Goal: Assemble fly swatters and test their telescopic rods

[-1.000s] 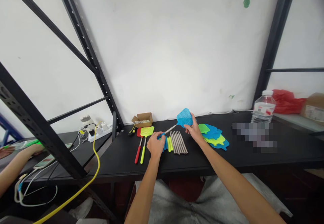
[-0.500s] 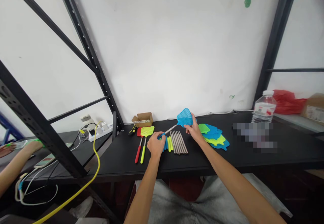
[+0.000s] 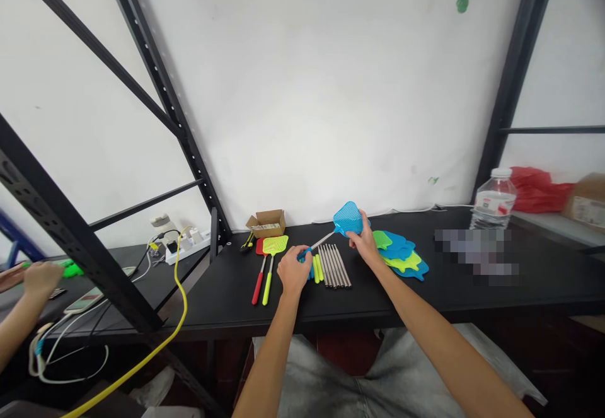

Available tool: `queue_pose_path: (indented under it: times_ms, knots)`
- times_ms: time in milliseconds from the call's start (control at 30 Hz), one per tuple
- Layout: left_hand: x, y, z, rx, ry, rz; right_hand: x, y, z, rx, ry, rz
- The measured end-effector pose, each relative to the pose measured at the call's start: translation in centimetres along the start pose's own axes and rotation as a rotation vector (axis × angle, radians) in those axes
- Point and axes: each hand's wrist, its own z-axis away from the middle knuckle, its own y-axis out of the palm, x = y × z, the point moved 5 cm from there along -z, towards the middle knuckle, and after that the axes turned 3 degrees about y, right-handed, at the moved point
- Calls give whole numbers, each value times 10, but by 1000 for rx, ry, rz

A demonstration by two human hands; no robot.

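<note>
Between my hands is a blue fly swatter [image 3: 348,219], held above the black table. My left hand [image 3: 293,269] is closed round its blue handle, and my right hand [image 3: 363,239] grips the edge of its mesh head. A metal rod joins the two ends. Below lie several metal rods [image 3: 334,267] side by side, with yellow-green handles [image 3: 318,269] and partly hidden blue handles [image 3: 311,273] left of them. Loose swatter heads [image 3: 401,255] in blue and green are piled by my right forearm. To the left lie a red swatter [image 3: 258,287] and a yellow-green swatter [image 3: 275,245].
An open cardboard box [image 3: 267,223] stands near the wall. At right are a clear plastic bottle [image 3: 493,201], a red bag [image 3: 539,190] and a carton [image 3: 588,200]. Left of a black post are a power strip [image 3: 189,248], a yellow cable [image 3: 182,292] and another person's hands [image 3: 41,279].
Both my hands have shifted slightly to the right with the blue fly swatter still between them. At far left, the other person's hands have moved, and a bright green item shows there.
</note>
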Motion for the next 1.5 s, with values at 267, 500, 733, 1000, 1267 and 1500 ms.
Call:
queue_pose_path:
  times_ms: [267, 500, 733, 1000, 1267, 1500]
  knots:
    - [-10, 6, 3, 26, 173, -113, -1, -10, -4, -149, -2, -97]
    - [-19, 14, 4, 124, 365, -182, 0, -11, -3, -158, 17, -61]
    - [-7, -2, 5, -24, 160, -230, 12, 4, 10, -38, -44, -35]
    - [40, -39, 24, 29, -145, -484, 17, 8, 13, 12, -61, 46]
    - [42, -44, 28, 160, -184, -616, 17, 7, 12, 4, -60, 75]
    - [45, -36, 14, 239, -167, -622, 14, 8, 10, 16, -68, 114]
